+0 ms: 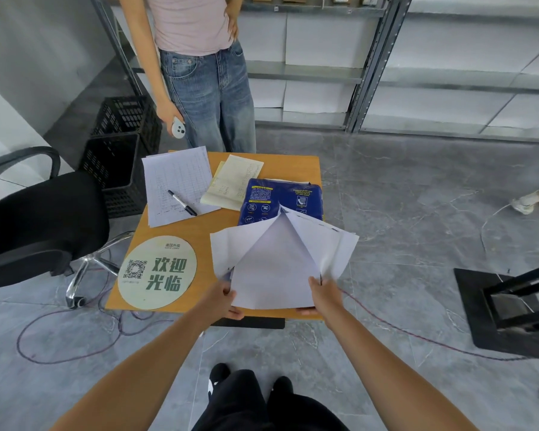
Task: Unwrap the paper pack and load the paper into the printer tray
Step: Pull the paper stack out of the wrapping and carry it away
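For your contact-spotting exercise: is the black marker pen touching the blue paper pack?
Apart. In the head view the marker pen lies on the gridded sheet, and a yellowish sheet and bare table separate it from the blue paper pack.

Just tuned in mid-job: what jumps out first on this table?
The wrapper flaps, white inside, are spread open at the near edge of the orange table, with the left hand and right hand gripping their lower corners. Behind them lies the blue paper pack, and to the left a round sign with green characters and a QR code.
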`<state>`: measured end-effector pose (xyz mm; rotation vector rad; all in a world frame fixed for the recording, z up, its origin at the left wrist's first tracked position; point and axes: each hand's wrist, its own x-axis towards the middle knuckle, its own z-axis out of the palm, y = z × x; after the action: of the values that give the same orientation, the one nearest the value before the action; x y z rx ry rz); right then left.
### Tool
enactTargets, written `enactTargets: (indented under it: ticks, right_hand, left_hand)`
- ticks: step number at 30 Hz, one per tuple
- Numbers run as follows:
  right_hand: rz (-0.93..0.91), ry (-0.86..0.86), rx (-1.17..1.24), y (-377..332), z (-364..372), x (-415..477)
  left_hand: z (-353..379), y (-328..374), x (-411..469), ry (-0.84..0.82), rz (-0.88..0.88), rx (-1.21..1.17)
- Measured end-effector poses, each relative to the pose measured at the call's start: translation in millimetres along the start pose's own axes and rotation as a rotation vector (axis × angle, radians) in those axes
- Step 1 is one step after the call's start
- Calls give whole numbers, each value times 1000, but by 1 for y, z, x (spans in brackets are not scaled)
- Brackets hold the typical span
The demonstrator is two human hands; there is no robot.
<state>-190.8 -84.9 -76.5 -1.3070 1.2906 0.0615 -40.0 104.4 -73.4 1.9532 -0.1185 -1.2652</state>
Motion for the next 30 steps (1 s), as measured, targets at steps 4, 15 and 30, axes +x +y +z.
enactTargets:
  ticks: [4,15,30]
  right_hand:
    - [74,-221,24,10,-15,-23]
    - [1,-37,195,-7,1,17]
    - [-49,61,140,1,5,9]
  left_hand:
    - [-25,-15,-6,-119,-117,-187]
    - [-4,10,18,201,42,-236]
    - [1,14,16,316,69,89]
